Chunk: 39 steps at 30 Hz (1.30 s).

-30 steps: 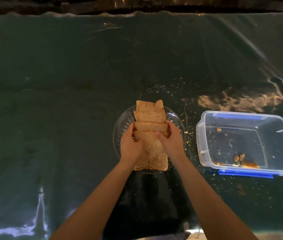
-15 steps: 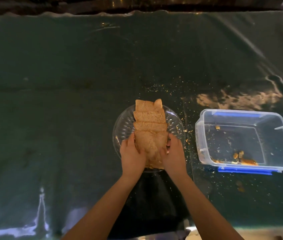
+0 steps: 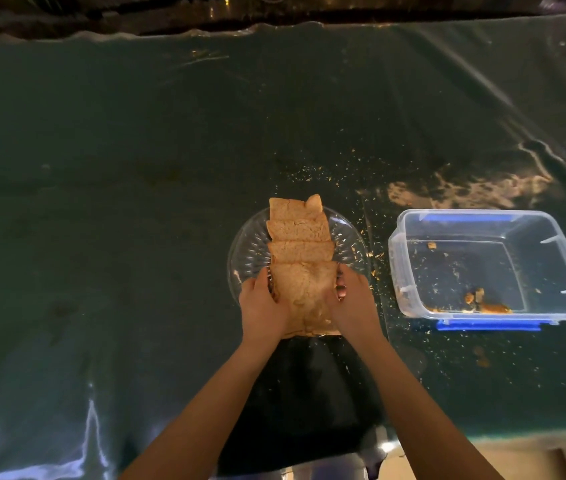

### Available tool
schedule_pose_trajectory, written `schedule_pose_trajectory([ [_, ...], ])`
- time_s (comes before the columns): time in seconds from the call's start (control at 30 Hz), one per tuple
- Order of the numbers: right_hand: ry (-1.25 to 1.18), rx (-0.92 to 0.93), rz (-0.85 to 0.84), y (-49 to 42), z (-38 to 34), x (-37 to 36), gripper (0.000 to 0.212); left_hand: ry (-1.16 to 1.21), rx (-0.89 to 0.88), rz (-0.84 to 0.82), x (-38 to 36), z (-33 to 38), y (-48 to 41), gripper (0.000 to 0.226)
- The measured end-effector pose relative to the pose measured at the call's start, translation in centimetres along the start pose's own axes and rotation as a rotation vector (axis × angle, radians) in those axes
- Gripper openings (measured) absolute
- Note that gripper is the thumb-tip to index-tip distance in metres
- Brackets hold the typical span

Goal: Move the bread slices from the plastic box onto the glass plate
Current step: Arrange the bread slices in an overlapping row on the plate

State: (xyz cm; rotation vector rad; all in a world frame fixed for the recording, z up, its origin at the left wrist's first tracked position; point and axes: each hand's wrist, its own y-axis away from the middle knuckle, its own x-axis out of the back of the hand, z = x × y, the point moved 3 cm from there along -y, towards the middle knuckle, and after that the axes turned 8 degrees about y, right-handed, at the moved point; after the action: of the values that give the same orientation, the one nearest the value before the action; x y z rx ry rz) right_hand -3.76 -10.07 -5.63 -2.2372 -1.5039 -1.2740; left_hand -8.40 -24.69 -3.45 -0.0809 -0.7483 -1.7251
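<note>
Several brown bread slices (image 3: 300, 237) lie in an overlapping row across the round glass plate (image 3: 245, 247) in the middle of the table. The nearest slice (image 3: 304, 289) is pressed between my two hands at the plate's near edge. My left hand (image 3: 262, 304) holds its left side and my right hand (image 3: 352, 301) holds its right side. The clear plastic box (image 3: 489, 268) with blue clips stands to the right of the plate and holds only crumbs and small bread scraps (image 3: 479, 301).
The table is covered with a dark green plastic sheet (image 3: 101, 202) that wrinkles and reflects light. Bread crumbs (image 3: 371, 258) are scattered between plate and box and beyond the plate. The table's near edge (image 3: 517, 441) shows at the lower right.
Both hands have slid back toward me along the nearest slice, from the middle of the row to the plate's near edge. The box and the far slices have not moved.
</note>
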Motion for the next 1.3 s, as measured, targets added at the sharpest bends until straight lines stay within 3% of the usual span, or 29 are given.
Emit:
schedule_pose_trajectory([
  [0.17, -0.114, 0.015, 0.074, -2.4, -1.4, 1.7, 0.048, 0.070, -0.032, -0.073, 0.9, 1.7, -2.3, 0.057],
  [0.3, -0.243, 0.099, -0.065, -3.6, -2.8, 1.5, 0.042, 0.246, 0.055, -0.185, 0.5, 2.1, -3.0, 0.063],
  [0.4, -0.251, 0.046, -0.156, -3.5, -2.3, 0.4, 0.055, 0.235, 0.046, -0.184, 0.3, 1.7, -3.1, 0.063],
  [0.8, -0.347, 0.014, -0.149, -2.4, -1.5, -0.3, 0.064, 0.303, 0.100, -0.226, -0.5, 0.7, -2.8, 0.079],
  [0.87, -0.386, 0.010, -0.160, -2.3, -1.4, -0.3, 0.058, 0.319, 0.095, -0.214, -0.6, 0.6, -2.9, 0.077],
  [0.97, -0.455, 0.035, -0.077, -2.8, -1.4, -0.1, 0.027, 0.370, 0.101, -0.186, -0.5, 0.5, -3.3, 0.072],
  [1.17, -0.556, 0.072, -0.163, -3.8, -2.6, 0.3, 0.053, 0.585, 0.048, -0.189, -1.1, 1.1, -5.0, 0.067],
  [1.3, -0.549, 0.098, -0.177, -3.7, -2.6, -0.5, 0.055, 0.668, 0.034, -0.218, -1.9, 0.6, -5.5, 0.067],
])
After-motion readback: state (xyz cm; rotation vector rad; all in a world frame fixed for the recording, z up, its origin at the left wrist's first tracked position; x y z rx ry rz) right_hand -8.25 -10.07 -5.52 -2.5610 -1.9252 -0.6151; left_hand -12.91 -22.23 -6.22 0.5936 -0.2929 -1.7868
